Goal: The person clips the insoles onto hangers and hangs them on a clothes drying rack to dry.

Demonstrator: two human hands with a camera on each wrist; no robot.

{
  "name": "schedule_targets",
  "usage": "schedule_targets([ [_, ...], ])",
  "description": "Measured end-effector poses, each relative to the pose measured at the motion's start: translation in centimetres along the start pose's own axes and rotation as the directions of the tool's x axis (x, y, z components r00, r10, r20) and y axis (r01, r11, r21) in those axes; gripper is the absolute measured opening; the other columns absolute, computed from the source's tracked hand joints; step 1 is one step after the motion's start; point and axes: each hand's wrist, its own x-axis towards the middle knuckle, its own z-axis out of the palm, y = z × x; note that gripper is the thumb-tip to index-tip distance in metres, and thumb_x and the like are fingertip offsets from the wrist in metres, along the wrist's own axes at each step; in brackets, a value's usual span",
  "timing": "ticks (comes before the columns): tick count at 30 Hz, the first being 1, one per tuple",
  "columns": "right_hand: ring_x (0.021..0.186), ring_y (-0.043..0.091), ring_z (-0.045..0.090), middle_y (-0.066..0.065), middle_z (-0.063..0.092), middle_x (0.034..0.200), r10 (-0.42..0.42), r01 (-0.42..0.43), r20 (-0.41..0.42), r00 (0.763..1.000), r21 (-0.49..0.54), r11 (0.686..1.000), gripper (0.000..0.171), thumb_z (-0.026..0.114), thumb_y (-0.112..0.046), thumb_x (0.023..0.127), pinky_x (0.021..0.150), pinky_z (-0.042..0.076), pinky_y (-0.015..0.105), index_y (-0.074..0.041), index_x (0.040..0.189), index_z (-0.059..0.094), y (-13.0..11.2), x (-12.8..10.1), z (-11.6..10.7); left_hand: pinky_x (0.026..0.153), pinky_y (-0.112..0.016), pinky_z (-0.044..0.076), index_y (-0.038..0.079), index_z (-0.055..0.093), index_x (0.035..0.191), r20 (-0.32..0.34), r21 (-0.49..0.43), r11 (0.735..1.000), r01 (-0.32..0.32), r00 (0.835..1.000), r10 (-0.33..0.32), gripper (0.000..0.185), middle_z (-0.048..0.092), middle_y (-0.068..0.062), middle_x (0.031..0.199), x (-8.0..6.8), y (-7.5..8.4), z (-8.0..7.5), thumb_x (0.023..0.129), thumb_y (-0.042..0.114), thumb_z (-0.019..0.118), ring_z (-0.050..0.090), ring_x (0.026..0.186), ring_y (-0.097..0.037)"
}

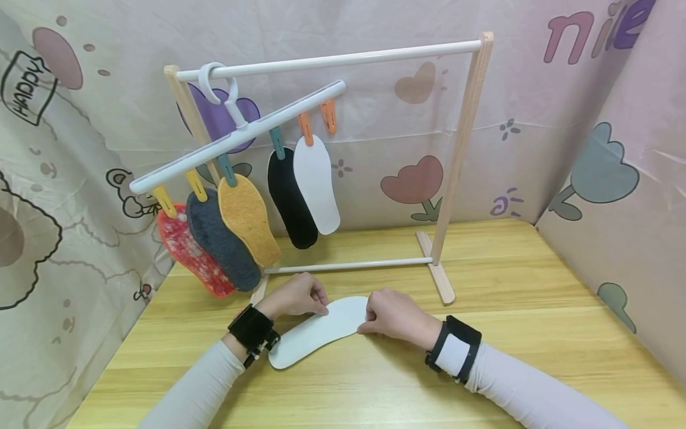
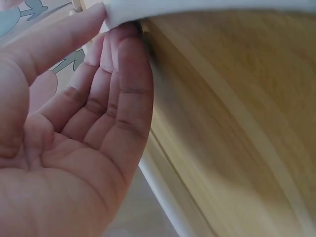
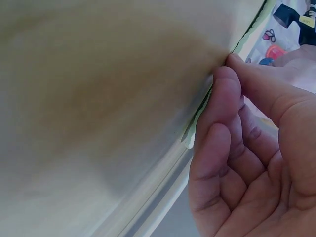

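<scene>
A white insole [image 1: 316, 335] lies slanted low over the wooden table, in front of the rack. My left hand [image 1: 299, 296] pinches its far edge near the middle; in the left wrist view thumb and fingertips meet at the white edge [image 2: 163, 11]. At the insole's right end my right hand [image 1: 393, 316] pinches the rim between thumb and curled fingers, which cover part of that end. The right wrist view shows the insole's thin greenish-white edge [image 3: 196, 118] beside those fingers.
A white hanger [image 1: 236, 138] hangs tilted from the rack's top bar [image 1: 332, 61]. Clips on it hold a red insole [image 1: 195, 253], a dark grey insole, a yellow insole [image 1: 249, 220], a black insole [image 1: 292, 199] and another white insole [image 1: 317, 187]. An orange clip [image 1: 329, 117] holds nothing.
</scene>
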Motion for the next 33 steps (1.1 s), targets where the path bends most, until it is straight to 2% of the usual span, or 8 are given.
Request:
schedule_targets([
  [7,0.049,0.003,0.042,-0.016,0.041,0.05,0.011,-0.011,-0.015,1.0,-0.007,1.0,0.048,0.091,-0.033,0.087,0.048,0.031,0.021,-0.021,0.054,0.058,0.22,0.13,0.04,0.061,-0.023,0.054,0.006,0.079,0.086,-0.029,-0.137,0.99,0.023,0.999,-0.027,0.011,0.071,-0.001,0.075,-0.23,-0.32,0.25,0.084,0.007,0.09,0.061,0.066,-0.008],
  [12,0.051,0.002,0.035,-0.016,0.036,0.053,0.018,-0.018,-0.019,1.0,-0.014,1.0,0.054,0.091,-0.035,0.087,0.048,0.026,0.021,-0.023,0.053,0.051,0.26,0.28,0.08,0.064,-0.024,0.058,0.005,0.081,0.09,-0.017,-0.204,0.978,0.053,0.998,-0.057,0.01,0.073,-0.002,0.079,-0.32,-0.47,0.22,0.085,0.008,0.089,0.063,0.069,-0.008],
  [24,0.053,0.003,0.04,-0.015,0.044,0.055,0.037,-0.038,-0.035,0.999,-0.023,0.999,0.046,0.092,-0.036,0.085,0.048,0.03,0.022,-0.022,0.056,0.059,0.48,0.42,0.03,0.068,-0.026,0.06,0.003,0.08,0.095,0.019,-0.313,0.947,0.076,0.997,-0.074,0.009,0.075,-0.003,0.082,-0.44,-0.88,0.01,0.089,0.007,0.085,0.067,0.072,-0.011],
  [33,0.054,0.003,0.042,-0.016,0.048,0.055,0.029,-0.029,-0.038,0.999,0.006,1.0,0.038,0.09,-0.035,0.087,0.049,0.033,0.021,-0.022,0.059,0.067,1.03,0.82,-0.58,0.069,-0.027,0.057,0.001,0.078,0.098,-0.014,-0.353,0.934,0.052,0.998,-0.061,0.012,0.075,-0.004,0.086,-0.65,-0.73,-0.54,0.091,0.008,0.084,0.064,0.076,-0.011],
])
